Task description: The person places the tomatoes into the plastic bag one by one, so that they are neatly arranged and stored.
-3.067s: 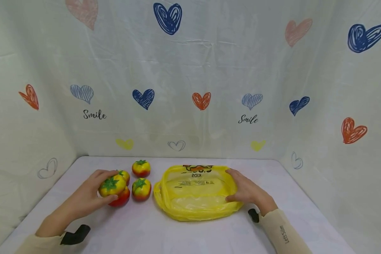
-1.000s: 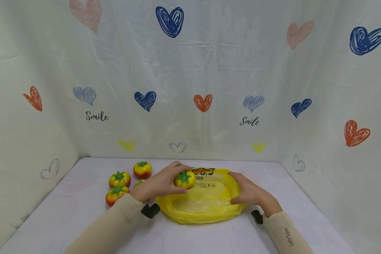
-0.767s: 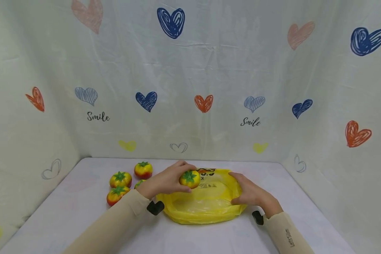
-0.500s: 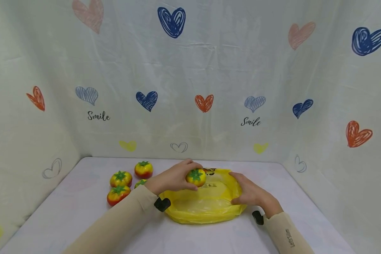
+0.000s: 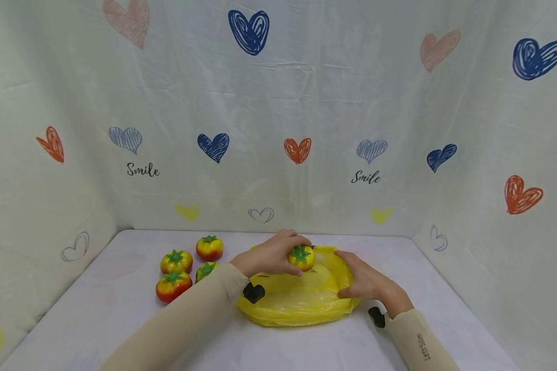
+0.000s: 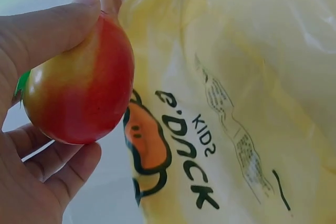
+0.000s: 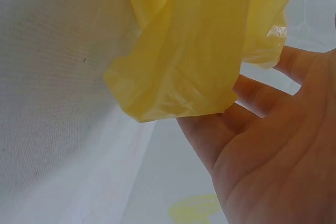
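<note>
My left hand (image 5: 270,256) holds a yellow-and-red toy tomato (image 5: 301,257) with a green star-shaped leaf top, over the yellow plastic bag (image 5: 301,304). In the left wrist view, the thumb and fingers grip the toy tomato (image 6: 79,85) beside the bag's printed side (image 6: 231,129). At the bag's right edge, my right hand (image 5: 369,281) holds the plastic, fingers and thumb spread apart around it. The right wrist view has the bag's loose edge (image 7: 184,66) covering the fingertips of the right hand (image 7: 278,156).
Several more toy tomatoes (image 5: 174,286) stand grouped on the white table (image 5: 97,309), left of the bag; the left forearm partly covers one. A white curtain (image 5: 260,87) printed with hearts surrounds the table at the back and sides.
My left hand has picked up a toy tomato from the group on the left and carried it right, over the bag. My right hand stays at the bag's right edge.
</note>
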Tool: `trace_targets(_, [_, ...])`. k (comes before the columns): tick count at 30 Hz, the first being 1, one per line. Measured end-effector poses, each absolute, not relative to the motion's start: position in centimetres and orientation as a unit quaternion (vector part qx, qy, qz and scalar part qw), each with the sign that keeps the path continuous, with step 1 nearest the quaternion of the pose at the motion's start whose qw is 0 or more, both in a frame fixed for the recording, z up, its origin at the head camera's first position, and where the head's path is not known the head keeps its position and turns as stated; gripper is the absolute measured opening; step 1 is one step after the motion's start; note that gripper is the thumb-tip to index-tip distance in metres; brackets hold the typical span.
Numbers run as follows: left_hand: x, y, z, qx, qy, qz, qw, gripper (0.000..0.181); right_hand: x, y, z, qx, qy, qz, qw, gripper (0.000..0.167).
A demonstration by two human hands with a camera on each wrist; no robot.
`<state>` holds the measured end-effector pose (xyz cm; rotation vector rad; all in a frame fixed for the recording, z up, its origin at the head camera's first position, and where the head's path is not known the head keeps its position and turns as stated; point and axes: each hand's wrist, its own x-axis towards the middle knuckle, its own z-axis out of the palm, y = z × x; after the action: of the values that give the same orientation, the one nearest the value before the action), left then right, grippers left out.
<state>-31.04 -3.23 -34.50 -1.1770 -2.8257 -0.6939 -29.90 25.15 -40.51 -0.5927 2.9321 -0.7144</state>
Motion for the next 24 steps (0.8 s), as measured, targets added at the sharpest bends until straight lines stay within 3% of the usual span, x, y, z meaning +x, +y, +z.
trace_targets(8, [-31.9,-1.6,-35.0,-0.376,-0.9,-0.219,-0.026,0.067,-29.9,25.2,-40.8,-0.192,0.953,-0.231,0.033,0.097])
trace_targets(24, [-32.9,1.2,-36.6,-0.339,-0.923,-0.179,-0.036,0.063,-29.8,24.9,-40.7,-0.199,0.954,-0.221,0.032,0.098])
